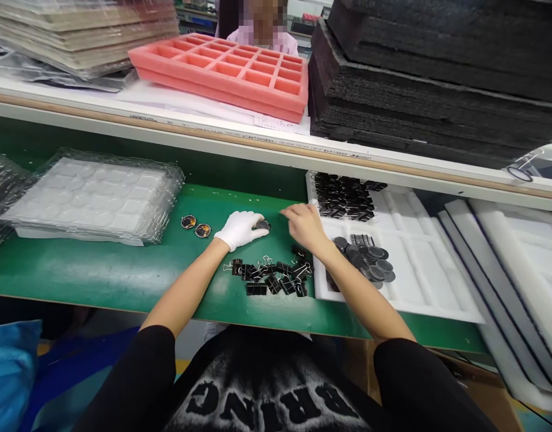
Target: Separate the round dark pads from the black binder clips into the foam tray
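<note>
My left hand [240,230], in a white glove, grips a small dark disc [262,224] between thumb and fingers just above the green bench. My bare right hand [305,225] is a little to the right of it, fingers stretched toward the left; nothing shows in them. Below both hands lies a loose heap of black binder clips [276,277]. Two round pieces with orange and dark faces [195,226] rest left of my glove. Dark grey discs [370,261] are piled in a white foam tray [420,264] beside my right forearm.
More binder clips [343,195] fill the tray's back corner. Clear plastic trays [96,195] are stacked at the left. On the shelf above stand a pink foam grid [222,72] and black foam stacks [429,78]. White foam slabs [514,282] lean at the right. A person [262,36] sits opposite.
</note>
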A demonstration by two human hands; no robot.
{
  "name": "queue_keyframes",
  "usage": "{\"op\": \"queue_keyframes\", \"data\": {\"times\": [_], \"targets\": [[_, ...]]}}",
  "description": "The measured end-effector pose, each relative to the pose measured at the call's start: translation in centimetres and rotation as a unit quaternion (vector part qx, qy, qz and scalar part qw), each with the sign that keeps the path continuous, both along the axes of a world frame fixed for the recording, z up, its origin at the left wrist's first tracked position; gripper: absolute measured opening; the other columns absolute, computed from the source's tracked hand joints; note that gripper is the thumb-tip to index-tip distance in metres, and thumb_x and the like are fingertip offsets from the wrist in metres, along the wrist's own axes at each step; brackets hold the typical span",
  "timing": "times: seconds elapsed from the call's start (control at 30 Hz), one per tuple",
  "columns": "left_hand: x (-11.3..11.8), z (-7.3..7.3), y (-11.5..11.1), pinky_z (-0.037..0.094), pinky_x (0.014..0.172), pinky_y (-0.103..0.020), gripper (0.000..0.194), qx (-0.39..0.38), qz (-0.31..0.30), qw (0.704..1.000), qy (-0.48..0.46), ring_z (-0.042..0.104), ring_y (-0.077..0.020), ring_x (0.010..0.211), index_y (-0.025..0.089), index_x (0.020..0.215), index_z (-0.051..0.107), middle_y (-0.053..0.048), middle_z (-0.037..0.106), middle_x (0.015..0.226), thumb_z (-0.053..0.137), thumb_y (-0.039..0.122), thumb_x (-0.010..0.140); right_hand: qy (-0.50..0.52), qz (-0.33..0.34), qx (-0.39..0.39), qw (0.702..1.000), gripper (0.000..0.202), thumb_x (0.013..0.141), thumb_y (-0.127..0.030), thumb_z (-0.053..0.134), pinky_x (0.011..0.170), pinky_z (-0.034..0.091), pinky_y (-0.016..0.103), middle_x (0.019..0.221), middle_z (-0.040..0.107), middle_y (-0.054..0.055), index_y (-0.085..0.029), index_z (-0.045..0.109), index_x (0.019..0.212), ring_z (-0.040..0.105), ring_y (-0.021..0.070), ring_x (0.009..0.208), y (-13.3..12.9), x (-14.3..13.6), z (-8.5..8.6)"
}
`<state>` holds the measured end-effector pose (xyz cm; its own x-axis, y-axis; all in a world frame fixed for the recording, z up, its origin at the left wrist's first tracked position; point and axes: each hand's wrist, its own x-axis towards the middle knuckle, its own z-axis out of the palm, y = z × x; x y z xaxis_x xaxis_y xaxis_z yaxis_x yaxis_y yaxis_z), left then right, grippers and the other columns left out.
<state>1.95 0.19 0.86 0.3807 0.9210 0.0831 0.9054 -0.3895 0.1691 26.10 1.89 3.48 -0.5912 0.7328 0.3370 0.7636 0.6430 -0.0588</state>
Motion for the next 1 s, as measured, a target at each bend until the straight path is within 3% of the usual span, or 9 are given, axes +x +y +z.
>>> {"op": "queue_keyframes", "data": {"times": [0.13, 0.23, 0.3, 0.43, 0.5, 0.67, 0.8, 0.9, 1.0], "targets": [[0.6, -0.2, -0.2, 0.045, 0.087, -0.04, 0.06, 0.014, 0.006, 1.0, 0.011, 0.07, -0.0313, 0.109, 0.024, 0.136, 0.065, -0.009, 0.076, 0.119, 0.052, 0.069, 0.098, 0.003, -0.108, -0.008, 0.994, 0.045, 0.095, -0.007, 0.044, 0.09, 0.035, 0.047, 0.125, 0.069, 0.016, -0.018, 0.073, 0.127, 0.055, 0.0346, 0.113, 0.8, 3.1, 1.7], [0.6, -0.4, -0.4, 0.045, 0.086, -0.041, 0.076, 0.042, 0.013, 0.999, 0.02, 0.069, -0.0334, 0.108, 0.021, 0.149, 0.055, -0.013, 0.072, 0.126, 0.06, 0.071, 0.092, -0.045, -0.09, -0.061, 0.993, 0.038, 0.098, -0.021, 0.054, 0.089, 0.036, 0.047, 0.127, 0.065, 0.016, -0.024, 0.073, 0.13, 0.052, 0.0365, 0.115, 1.3, 4.5, 1.7], [0.6, -0.5, -0.5, 0.045, 0.084, -0.04, 0.071, 0.058, 0.019, 0.998, 0.014, 0.069, -0.0316, 0.103, 0.022, 0.146, 0.057, -0.012, 0.07, 0.125, 0.065, 0.067, 0.091, -0.071, -0.069, -0.087, 0.991, 0.034, 0.098, -0.028, 0.06, 0.089, 0.036, 0.046, 0.127, 0.064, 0.016, -0.026, 0.073, 0.13, 0.05, 0.0366, 0.115, 1.6, 4.7, 1.3], [0.3, -0.4, -0.6, 0.043, 0.08, -0.038, 0.038, 0.07, -0.007, 0.998, -0.001, 0.067, -0.026, 0.096, 0.025, 0.114, 0.07, -0.008, 0.069, 0.12, 0.069, 0.056, 0.092, -0.072, -0.048, -0.106, 0.991, 0.019, 0.097, -0.026, 0.06, 0.09, 0.033, 0.045, 0.117, 0.069, 0.014, -0.022, 0.077, 0.106, 0.054, 0.0338, 0.113, 2.4, 4.2, 0.6], [0.2, -0.4, -0.6, 0.042, 0.079, -0.038, 0.032, 0.078, -0.015, 0.997, -0.007, 0.065, -0.0256, 0.098, 0.025, 0.106, 0.071, -0.007, 0.068, 0.118, 0.068, 0.054, 0.094, -0.04, -0.049, -0.127, 0.99, 0.018, 0.098, -0.029, 0.06, 0.09, 0.033, 0.043, 0.109, 0.071, 0.013, -0.02, 0.075, 0.094, 0.057, 0.0316, 0.109, 2.8, 3.7, 0.7], [-0.1, -0.7, -0.5, 0.04, 0.084, -0.04, 0.03, 0.091, -0.041, 0.995, -0.016, 0.062, -0.0265, 0.107, 0.026, 0.113, 0.073, -0.006, 0.071, 0.122, 0.067, 0.049, 0.096, 0.032, -0.098, -0.185, 0.977, 0.023, 0.096, -0.038, 0.062, 0.089, 0.036, 0.04, 0.111, 0.072, 0.011, -0.02, 0.072, 0.085, 0.062, 0.0297, 0.107, 3.5, 1.5, 1.0], [-0.2, -1.0, -0.5, 0.037, 0.088, -0.043, 0.025, 0.097, -0.071, 0.993, 0.001, 0.061, -0.0267, 0.11, 0.032, 0.109, 0.077, -0.003, 0.073, 0.123, 0.056, 0.044, 0.104, 0.001, -0.111, -0.177, 0.978, 0.029, 0.1, -0.035, 0.053, 0.092, 0.036, 0.042, 0.118, 0.072, 0.012, -0.02, 0.068, 0.079, 0.061, 0.0318, 0.115, 3.7, 0.0, 0.9], [0.0, -1.1, -0.6, 0.037, 0.09, -0.044, 0.025, 0.104, -0.066, 0.992, 0.005, 0.06, -0.0282, 0.114, 0.034, 0.113, 0.076, -0.003, 0.072, 0.128, 0.056, 0.044, 0.104, -0.051, -0.099, -0.194, 0.975, 0.03, 0.101, -0.036, 0.051, 0.091, 0.035, 0.04, 0.101, 0.075, 0.01, -0.02, 0.066, 0.081, 0.066, 0.0296, 0.103, 4.0, -0.5, 1.1], [0.1, -1.3, -0.5, 0.038, 0.091, -0.045, 0.034, 0.101, -0.001, 0.995, -0.01, 0.06, -0.0316, 0.116, 0.027, 0.122, 0.073, -0.01, 0.07, 0.128, 0.068, 0.049, 0.096, -0.091, -0.11, -0.21, 0.967, 0.033, 0.102, -0.039, 0.049, 0.091, 0.034, 0.039, 0.083, 0.074, 0.008, -0.021, 0.066, 0.08, 0.068, 0.0278, 0.092, 4.3, -0.6, 1.5]]}}
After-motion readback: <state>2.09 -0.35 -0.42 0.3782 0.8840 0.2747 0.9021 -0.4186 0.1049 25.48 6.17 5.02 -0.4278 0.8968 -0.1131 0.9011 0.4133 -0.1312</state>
